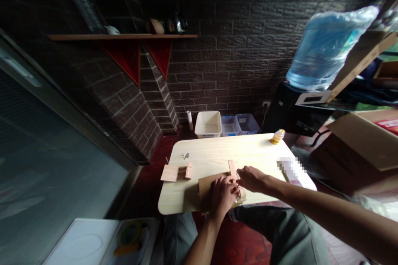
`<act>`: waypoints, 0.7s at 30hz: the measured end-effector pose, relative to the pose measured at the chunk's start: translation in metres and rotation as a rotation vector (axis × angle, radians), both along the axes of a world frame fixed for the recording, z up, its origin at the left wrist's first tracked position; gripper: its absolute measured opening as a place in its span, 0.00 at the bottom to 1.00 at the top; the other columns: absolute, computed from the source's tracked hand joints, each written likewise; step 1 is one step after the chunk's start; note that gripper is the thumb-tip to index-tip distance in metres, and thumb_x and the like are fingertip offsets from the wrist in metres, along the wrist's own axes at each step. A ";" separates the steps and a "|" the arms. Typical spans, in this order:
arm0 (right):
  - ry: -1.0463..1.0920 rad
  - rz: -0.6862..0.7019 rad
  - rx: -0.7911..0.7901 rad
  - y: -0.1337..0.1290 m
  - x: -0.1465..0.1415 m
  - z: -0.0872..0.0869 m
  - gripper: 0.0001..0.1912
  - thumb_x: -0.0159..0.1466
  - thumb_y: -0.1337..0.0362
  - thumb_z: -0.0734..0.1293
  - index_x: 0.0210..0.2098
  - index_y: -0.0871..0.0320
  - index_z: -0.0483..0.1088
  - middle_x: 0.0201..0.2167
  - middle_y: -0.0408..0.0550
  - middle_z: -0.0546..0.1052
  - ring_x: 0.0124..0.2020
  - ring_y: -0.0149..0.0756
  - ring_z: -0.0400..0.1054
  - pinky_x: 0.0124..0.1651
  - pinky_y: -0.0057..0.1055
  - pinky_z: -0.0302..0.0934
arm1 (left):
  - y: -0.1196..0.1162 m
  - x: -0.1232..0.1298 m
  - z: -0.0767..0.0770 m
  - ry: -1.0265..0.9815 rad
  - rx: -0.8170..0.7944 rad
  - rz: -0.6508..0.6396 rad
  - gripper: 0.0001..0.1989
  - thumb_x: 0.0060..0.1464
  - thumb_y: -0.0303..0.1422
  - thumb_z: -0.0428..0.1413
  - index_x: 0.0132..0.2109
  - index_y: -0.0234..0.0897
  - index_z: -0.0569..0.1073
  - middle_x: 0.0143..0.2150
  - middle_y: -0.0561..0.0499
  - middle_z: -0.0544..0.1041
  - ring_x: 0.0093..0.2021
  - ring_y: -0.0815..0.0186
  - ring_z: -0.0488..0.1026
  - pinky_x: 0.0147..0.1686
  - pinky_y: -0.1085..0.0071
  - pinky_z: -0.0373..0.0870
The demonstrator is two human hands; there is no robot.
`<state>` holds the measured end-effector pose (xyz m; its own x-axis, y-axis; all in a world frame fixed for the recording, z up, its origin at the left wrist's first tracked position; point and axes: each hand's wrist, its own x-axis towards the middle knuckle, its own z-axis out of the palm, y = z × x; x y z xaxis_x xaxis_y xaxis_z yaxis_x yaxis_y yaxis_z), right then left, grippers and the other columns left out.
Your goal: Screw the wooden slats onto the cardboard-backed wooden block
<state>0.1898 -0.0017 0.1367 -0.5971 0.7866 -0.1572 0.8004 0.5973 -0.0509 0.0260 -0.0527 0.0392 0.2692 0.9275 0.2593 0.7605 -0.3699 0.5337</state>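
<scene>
Left hand (223, 194) is resting on the flat brown board (205, 185), probably steadying it; right hand (250, 177) is curling close by, either grip's pinch impossible to tell.

We see a pale worktop (217, 149) | left: pinkish wooden pieces (169, 173), small dark bits (186, 156) | near edge: brown piece (205, 184) | far right: bottle (277, 137)

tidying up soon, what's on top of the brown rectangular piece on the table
The left hand rests on the brown rectangular piece; the palm covers whatever lies beneath. A pale flat wooden strip shows beyond, its near end hidden.
</scene>
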 end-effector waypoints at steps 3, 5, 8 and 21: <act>-0.020 0.037 -0.059 -0.003 0.000 0.011 0.16 0.64 0.60 0.68 0.48 0.63 0.71 0.36 0.57 0.80 0.34 0.43 0.75 0.29 0.29 0.57 | 0.001 0.001 -0.001 0.002 -0.016 0.004 0.05 0.56 0.32 0.61 0.41 0.46 0.79 0.52 0.52 0.77 0.51 0.58 0.71 0.53 0.59 0.65; -0.021 0.098 -0.080 -0.003 0.000 0.019 0.15 0.64 0.63 0.67 0.48 0.61 0.70 0.36 0.55 0.80 0.33 0.41 0.75 0.28 0.28 0.56 | 0.001 0.002 -0.001 -0.002 -0.015 0.009 0.05 0.56 0.32 0.61 0.41 0.47 0.79 0.51 0.52 0.77 0.51 0.58 0.71 0.52 0.59 0.65; -0.050 0.170 -0.077 0.000 0.000 0.026 0.12 0.63 0.71 0.63 0.46 0.60 0.71 0.32 0.52 0.80 0.29 0.37 0.73 0.26 0.28 0.54 | 0.001 0.002 0.001 -0.013 -0.004 0.004 0.05 0.59 0.33 0.60 0.42 0.47 0.79 0.51 0.51 0.77 0.50 0.59 0.71 0.50 0.59 0.65; -0.070 0.038 -0.004 0.005 -0.007 0.010 0.13 0.67 0.59 0.64 0.40 0.63 0.74 0.33 0.60 0.80 0.31 0.44 0.75 0.28 0.30 0.60 | 0.001 0.001 0.004 -0.020 -0.045 -0.002 0.05 0.58 0.33 0.60 0.42 0.46 0.80 0.54 0.49 0.76 0.53 0.57 0.70 0.53 0.56 0.64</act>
<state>0.1824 0.0033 0.1472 -0.6139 0.7629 -0.2029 0.7788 0.6272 0.0018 0.0268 -0.0520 0.0433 0.2665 0.9377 0.2230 0.7490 -0.3470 0.5645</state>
